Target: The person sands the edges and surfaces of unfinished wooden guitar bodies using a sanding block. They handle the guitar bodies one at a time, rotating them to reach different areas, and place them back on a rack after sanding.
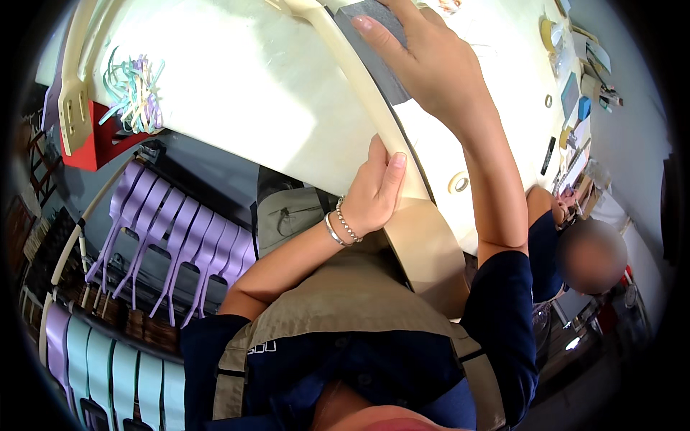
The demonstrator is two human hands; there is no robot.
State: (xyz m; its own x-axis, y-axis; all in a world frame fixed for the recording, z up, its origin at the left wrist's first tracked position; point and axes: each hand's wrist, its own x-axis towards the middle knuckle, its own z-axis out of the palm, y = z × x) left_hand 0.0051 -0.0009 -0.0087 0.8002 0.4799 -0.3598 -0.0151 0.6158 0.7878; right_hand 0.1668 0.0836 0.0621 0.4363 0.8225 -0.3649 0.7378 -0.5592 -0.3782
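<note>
A long cream strap [346, 68], which looks like leather, runs from the top edge down across the white table to a broad end [428, 248] by my lap. My left hand [379, 185] is closed round the strap where it widens, with the thumb on top. A dark line follows the strap's right edge. My right hand [440, 75] reaches over a flat grey slab [374, 54] beside the strap. Its thumb and visible fingers are spread, and I see nothing held in them. The fingertips are partly cut off by the top edge.
A roll of tape [458, 182] lies on the white table [287, 122]. Thin pastel offcuts [136, 90] are heaped at the left, near a red holder [108, 144]. Purple straps [169, 230] and mint straps [118, 373] hang on racks at left. A co-worker [546, 251] sits at right.
</note>
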